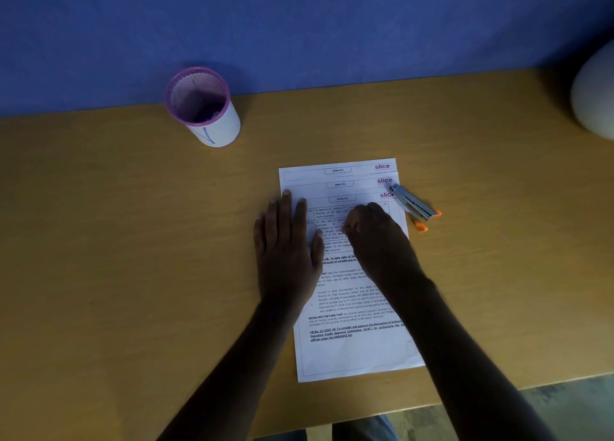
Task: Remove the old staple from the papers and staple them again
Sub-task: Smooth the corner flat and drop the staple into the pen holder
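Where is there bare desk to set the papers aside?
Bare desk lies left of the papers, below the mesh cup. More lies right of the stapler, toward the pale round object. Crowded: the papers' top right corner, by the stapler.

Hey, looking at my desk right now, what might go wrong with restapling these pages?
1. The three white printed sheets lie fanned, their headers staggered, so stapling now would likely bind them misaligned.
2. The silver stapler with orange tips rests on the sheets' top right corner; sliding the pages may knock it.
3. The left hand lies flat and the right hand is curled on top, so squaring up may crease the pages.
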